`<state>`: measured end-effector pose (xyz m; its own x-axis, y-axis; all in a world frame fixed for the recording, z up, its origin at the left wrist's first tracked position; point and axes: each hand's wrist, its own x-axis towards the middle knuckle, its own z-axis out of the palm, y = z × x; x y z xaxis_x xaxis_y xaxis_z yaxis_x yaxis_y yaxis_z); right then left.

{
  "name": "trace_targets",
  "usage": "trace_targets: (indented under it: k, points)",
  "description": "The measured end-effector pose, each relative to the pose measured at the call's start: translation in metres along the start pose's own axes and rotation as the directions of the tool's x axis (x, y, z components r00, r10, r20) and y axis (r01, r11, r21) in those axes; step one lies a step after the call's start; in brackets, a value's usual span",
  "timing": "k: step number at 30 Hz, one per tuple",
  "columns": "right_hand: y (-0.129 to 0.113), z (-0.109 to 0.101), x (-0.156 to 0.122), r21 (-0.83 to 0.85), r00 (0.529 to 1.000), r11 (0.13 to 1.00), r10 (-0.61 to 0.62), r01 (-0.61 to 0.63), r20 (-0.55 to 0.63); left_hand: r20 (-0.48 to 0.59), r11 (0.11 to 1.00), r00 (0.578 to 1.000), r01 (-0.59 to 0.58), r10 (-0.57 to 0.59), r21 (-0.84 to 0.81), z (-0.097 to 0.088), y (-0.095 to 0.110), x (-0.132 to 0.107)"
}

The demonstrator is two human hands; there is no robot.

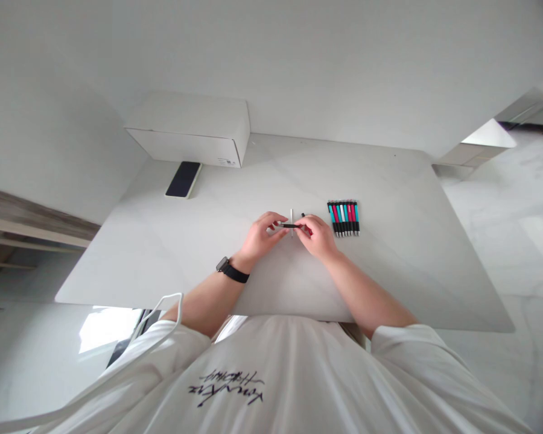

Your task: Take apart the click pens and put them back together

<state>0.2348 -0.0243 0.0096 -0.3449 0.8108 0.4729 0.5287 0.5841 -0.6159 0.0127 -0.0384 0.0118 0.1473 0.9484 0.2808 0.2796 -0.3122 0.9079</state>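
Pinched at both ends by left hand (pixel 259 236) and right hand (pixel 319 236): black pen piece (pixel 290 226) (thin, slippery-looking); risks slipping loose, rolling right into row of pens (pixel 344 218).

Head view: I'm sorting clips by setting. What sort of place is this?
Likely an office or home desk area: a white table against a bare wall, carrying a row of pens, a phone and a white box.
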Motion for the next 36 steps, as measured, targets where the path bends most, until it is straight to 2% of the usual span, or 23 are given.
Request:
trace_targets:
  k: [5,12,18,21,24,26,29,31,36]
  points:
    - [0.0,0.004,-0.001,0.015,0.999,0.999,-0.035,0.035,0.016,0.045,1.0,0.999,-0.002,0.001,0.029,0.001,-0.002,-0.001]
    - [0.003,0.005,0.001,-0.026,0.991,0.991,-0.128,0.129,0.033,0.041,0.998,0.999,0.027,-0.025,-0.049,0.003,0.004,-0.003]
    - [0.004,0.002,0.001,-0.102,0.98,0.977,-0.179,0.187,0.086,0.045,0.964,0.984,0.175,-0.17,-0.199,0.005,0.002,-0.002]
    - [0.002,-0.001,0.001,-0.134,0.968,0.96,-0.232,0.244,0.097,0.113,0.903,0.957,0.29,-0.268,-0.317,0.006,0.0,-0.003]
    - [-0.004,-0.005,0.003,-0.132,0.954,0.949,-0.269,0.286,0.135,0.173,0.851,0.933,0.359,-0.315,-0.384,0.003,-0.002,-0.002]
    - [-0.008,-0.007,0.005,-0.107,0.947,0.95,-0.272,0.292,0.17,0.141,0.837,0.932,0.361,-0.333,-0.411,-0.003,-0.006,0.003]
    - [-0.011,-0.01,0.009,-0.076,0.949,0.956,-0.266,0.282,0.168,-0.029,0.828,0.934,0.302,-0.357,-0.473,-0.021,-0.016,0.013]
    - [-0.01,-0.011,0.013,-0.069,0.956,0.96,-0.26,0.271,0.134,-0.107,0.806,0.919,0.272,-0.379,-0.526,-0.036,-0.024,0.019]
    - [-0.005,-0.013,0.025,-0.074,0.967,0.969,-0.227,0.236,0.111,-0.176,0.787,0.905,0.224,-0.387,-0.575,-0.057,-0.031,0.026]
